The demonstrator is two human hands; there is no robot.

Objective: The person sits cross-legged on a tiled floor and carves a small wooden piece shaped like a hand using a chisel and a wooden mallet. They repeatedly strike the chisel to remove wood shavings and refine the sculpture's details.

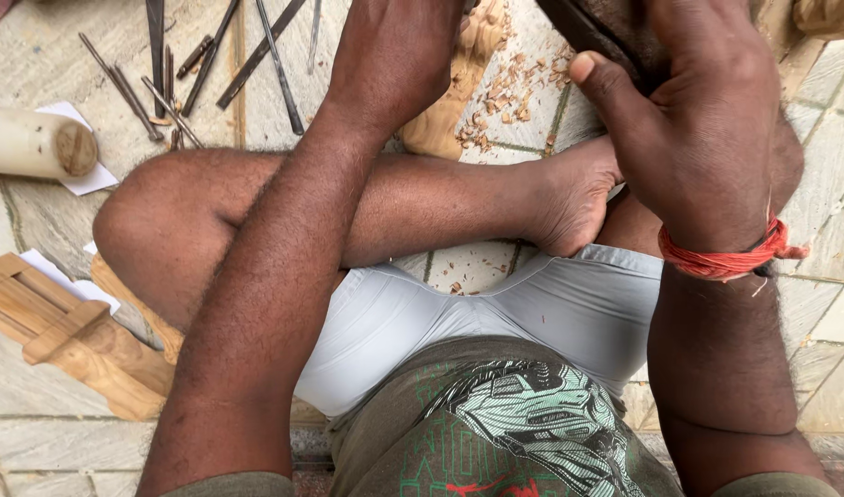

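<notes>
I sit cross-legged on a stone floor. My left hand [399,51] reaches forward over a pale carved wooden piece [459,92] lying on the floor; its fingers are cut off by the top edge, so its grip is hidden. My right hand [693,101], with a red thread band [726,258] at the wrist, is closed around a dark wooden mallet or tool [606,32] at the top of the view. Wood shavings [519,87] lie scattered beside the carving.
Several metal chisels [210,64] lie fanned out on the floor at the upper left. A pale wooden cylinder [35,143] rests on white paper at far left. A carved wooden frame piece [68,331] lies by my left knee.
</notes>
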